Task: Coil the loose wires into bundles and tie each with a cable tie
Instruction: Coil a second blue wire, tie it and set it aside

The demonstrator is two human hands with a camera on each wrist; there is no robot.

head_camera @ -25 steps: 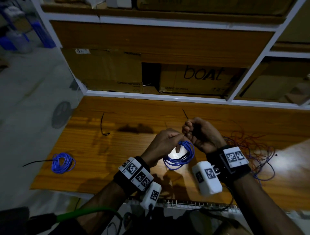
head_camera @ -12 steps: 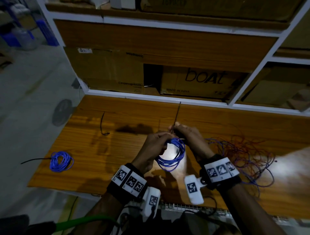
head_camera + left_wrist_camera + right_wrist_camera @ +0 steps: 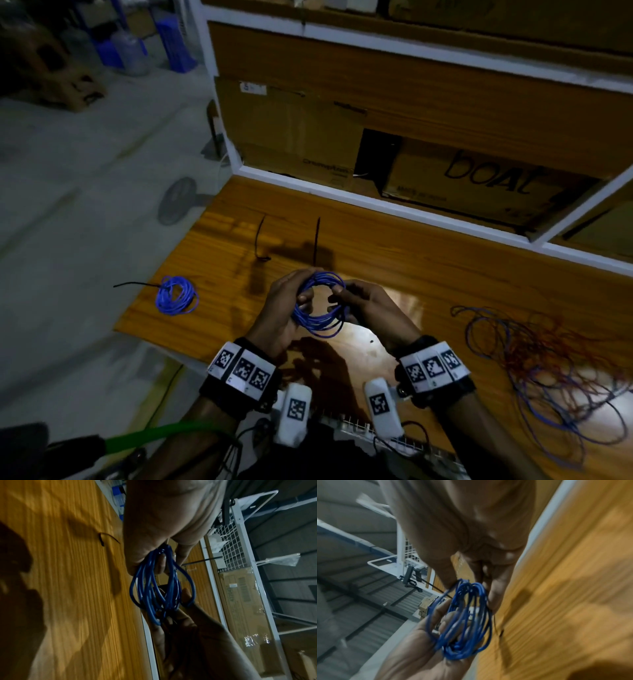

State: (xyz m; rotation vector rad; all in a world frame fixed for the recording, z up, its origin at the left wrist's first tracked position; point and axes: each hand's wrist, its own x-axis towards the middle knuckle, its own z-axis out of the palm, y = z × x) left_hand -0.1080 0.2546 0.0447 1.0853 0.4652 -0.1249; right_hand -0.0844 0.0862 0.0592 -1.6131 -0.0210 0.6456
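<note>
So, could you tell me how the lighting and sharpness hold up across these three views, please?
Head view: dim overall, with a bright glare patch on the wooden table beside the hands, whose shadows fall on the wood; straight shelf edges bow. Left wrist view: the blue wire coil is fairly sharp and the table shadowed. Right wrist view: motion blur smears the wood grain and softens the coil.

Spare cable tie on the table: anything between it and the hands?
Nothing visible. The spare cable tie lies alone on bare wood beyond the left hand; both hands, right hand included, hold the blue coil.
</note>
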